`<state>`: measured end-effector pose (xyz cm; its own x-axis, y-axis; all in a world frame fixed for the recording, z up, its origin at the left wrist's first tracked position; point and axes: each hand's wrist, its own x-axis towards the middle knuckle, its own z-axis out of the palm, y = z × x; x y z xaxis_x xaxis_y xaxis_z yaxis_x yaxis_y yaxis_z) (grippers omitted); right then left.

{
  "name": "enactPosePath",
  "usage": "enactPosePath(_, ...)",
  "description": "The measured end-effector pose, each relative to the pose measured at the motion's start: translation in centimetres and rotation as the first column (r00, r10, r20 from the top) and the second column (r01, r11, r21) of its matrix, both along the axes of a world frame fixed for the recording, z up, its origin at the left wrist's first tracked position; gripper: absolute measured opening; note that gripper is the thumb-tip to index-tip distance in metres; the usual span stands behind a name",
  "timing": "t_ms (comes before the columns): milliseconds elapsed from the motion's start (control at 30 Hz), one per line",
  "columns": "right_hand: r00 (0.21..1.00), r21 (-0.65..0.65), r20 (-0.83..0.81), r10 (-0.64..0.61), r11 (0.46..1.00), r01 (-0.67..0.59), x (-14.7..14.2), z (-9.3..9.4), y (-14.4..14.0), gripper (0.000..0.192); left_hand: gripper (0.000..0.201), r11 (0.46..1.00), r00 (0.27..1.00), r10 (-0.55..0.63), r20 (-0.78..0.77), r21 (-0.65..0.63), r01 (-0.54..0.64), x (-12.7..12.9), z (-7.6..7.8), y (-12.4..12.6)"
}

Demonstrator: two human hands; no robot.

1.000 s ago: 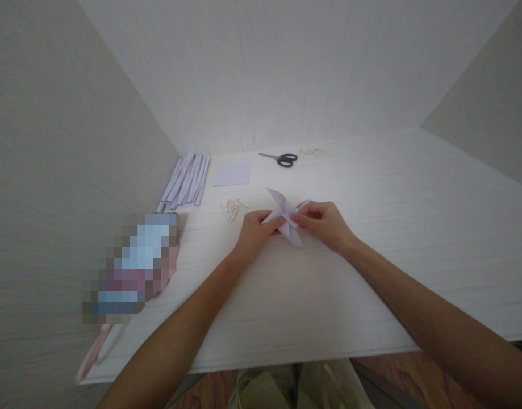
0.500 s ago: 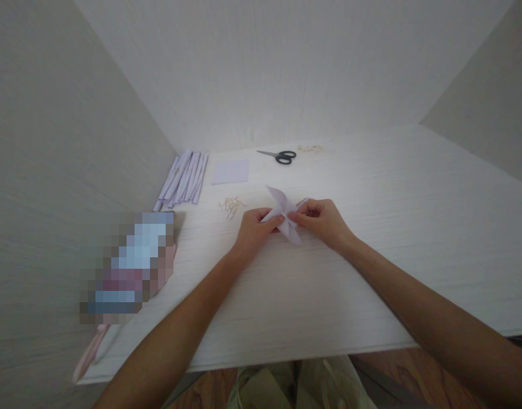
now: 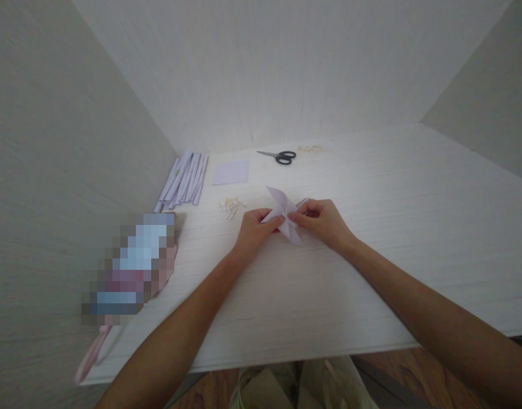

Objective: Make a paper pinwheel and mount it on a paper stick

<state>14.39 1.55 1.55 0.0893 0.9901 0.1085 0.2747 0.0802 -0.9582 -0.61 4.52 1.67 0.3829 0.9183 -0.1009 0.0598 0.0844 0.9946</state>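
A pale paper pinwheel (image 3: 278, 199) is held between my two hands above the middle of the white table. My left hand (image 3: 257, 226) is closed on its left side, with the thumb laid near the centre. On the right side, my right hand (image 3: 320, 218) pinches the pinwheel with thumb and fingers close to its middle. The paper blades curve up and down between the hands. What lies behind the pinwheel is hidden. Just left of my left hand lies a small pile of short, thin light sticks (image 3: 232, 207).
Black-handled scissors (image 3: 283, 157) lie at the back, beside small pale pieces (image 3: 310, 149). A square paper sheet (image 3: 230, 172) and several rolled paper tubes (image 3: 183, 179) are at the back left. A blurred-out object with a pink strap (image 3: 91, 355) stands along the left wall.
Almost nothing differs. Both hands keep their hold on the pinwheel in the same place, and the view shifts very slightly.
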Motion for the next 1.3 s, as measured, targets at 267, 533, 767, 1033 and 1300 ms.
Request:
enactPosePath(267, 0.999, 0.047, 0.028, -0.040, 0.998, 0.038, -0.2, 0.1, -0.1, 0.020, 0.022, 0.999, 1.000, -0.012, -0.011, 0.031, 0.013, -0.1, -0.1, 0.0)
enactPosePath(533, 0.997, 0.042, -0.075, -0.027, 0.999, 0.030, -0.2, 0.0, -0.1, 0.017, 0.023, 1.000, 1.000, 0.020, -0.016, 0.011, -0.020, 0.1, 0.1, -0.1)
enactPosePath(767, 0.962, 0.063, -0.273, 0.020, 0.998, -0.003, 0.7, 0.2, 0.0, 0.048, 0.018, 0.999, 0.996, -0.035, -0.077, 0.036, 0.038, -0.2, -0.1, 0.0)
enactPosePath(1033, 0.944, -0.064, -0.215, 0.249, 0.961, -0.268, 1.2, 0.3, 0.1, 0.041, 0.017, 0.978, 0.944, -0.182, -0.274, 0.047, 0.202, -0.3, 0.0, 0.3)
enactPosePath(1300, 0.943, -0.095, -0.221, 0.248, 0.957, -0.274, 1.2, 0.3, -0.2, 0.041, 0.017, 0.972, 0.935, -0.207, -0.289, 0.046, 0.229, -0.4, -0.1, 0.4)
